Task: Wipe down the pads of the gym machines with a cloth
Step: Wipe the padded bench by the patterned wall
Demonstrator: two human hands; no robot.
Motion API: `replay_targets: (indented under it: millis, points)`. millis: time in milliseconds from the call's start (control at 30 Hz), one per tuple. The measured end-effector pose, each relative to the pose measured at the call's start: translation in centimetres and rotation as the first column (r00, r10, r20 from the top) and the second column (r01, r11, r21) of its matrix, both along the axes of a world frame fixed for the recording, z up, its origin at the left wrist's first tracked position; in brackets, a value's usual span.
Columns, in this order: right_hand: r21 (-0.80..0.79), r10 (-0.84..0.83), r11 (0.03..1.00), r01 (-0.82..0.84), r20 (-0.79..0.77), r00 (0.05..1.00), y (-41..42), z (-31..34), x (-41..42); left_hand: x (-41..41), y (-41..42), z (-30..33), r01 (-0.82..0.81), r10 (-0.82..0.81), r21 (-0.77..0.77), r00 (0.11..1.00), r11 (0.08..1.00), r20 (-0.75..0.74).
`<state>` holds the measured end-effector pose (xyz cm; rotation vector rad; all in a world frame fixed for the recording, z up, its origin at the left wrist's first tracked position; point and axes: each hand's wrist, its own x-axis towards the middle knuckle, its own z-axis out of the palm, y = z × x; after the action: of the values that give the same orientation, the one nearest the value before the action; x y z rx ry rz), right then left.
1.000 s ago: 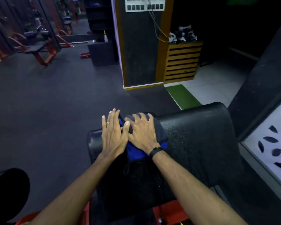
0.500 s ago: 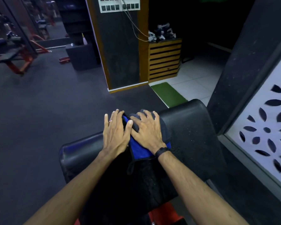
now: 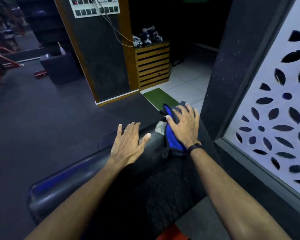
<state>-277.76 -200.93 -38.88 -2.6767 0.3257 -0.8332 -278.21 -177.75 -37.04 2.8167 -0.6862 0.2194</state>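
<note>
— Black pad, is all of it in view?
— No; both arms cover its middle, and its near end is cut off.
— And the cloth?
— Blue, at the pad's far right end, mostly under the right hand, whose spread fingers press it flat.
— The left hand?
— Flat on the pad, fingers straight, holding nothing.
— Surroundings?
— A dark pillar stands just right of the cloth; open floor lies left.

Slatted wooden cabinet beside dark pillar; green mat on floor; perforated white panel right.
</note>
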Motion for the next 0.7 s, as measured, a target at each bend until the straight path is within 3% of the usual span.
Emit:
replay_targets:
  millis: [267, 467, 533, 700]
  points:
    - [0.247, -0.165, 0.958, 0.148, 0.047, 0.985, -3.1, -1.6, -1.2, 0.3, -0.8, 0.1, -0.096, 0.096, 0.172, 0.995, 0.980, 0.011]
    - [0.321, -0.344, 0.893, 0.317, 0.029, 0.939, 1.7, -8.4, -8.5, -0.5, -1.0, 0.4, -0.134, 0.130, 0.185, 0.991, 0.973, 0.036]
    - [0.305, -0.311, 0.905, 0.297, -0.005, 0.951, 4.9, -9.5, -10.4, -0.5, -1.1, 0.2, -0.124, 0.117, 0.187, 0.992, 0.974, 0.048]
    - [0.112, -0.032, 0.993, 0.030, 0.021, 0.999, 9.4, -6.0, -8.9, -0.5, -1.1, 0.1, -0.113, 0.106, 0.194, 0.993, 0.974, 0.050]
